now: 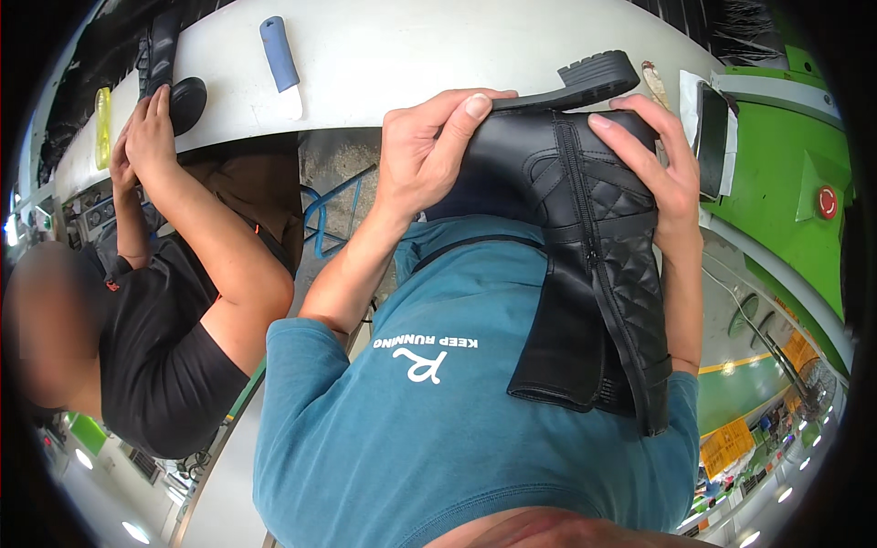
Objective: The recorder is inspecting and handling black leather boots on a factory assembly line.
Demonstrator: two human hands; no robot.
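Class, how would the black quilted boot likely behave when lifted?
The boot probably has a floppy shaft: its panels part at the open end. The foot part is likely firmer, showing a rounded shape. The ridged sole might shift, as its heel end stands away from the boot.

Footwear workshop, white workbench (384,55), green machine (776,183) with red stop button (827,203), co-worker (174,365) alongside, black boot (626,228)

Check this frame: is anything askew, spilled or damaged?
Yes, askew: the sole tilts away from the upturned boot at the heel end, near the right hand, instead of lying flush. I can't tell whether that is damage. No spill shows.
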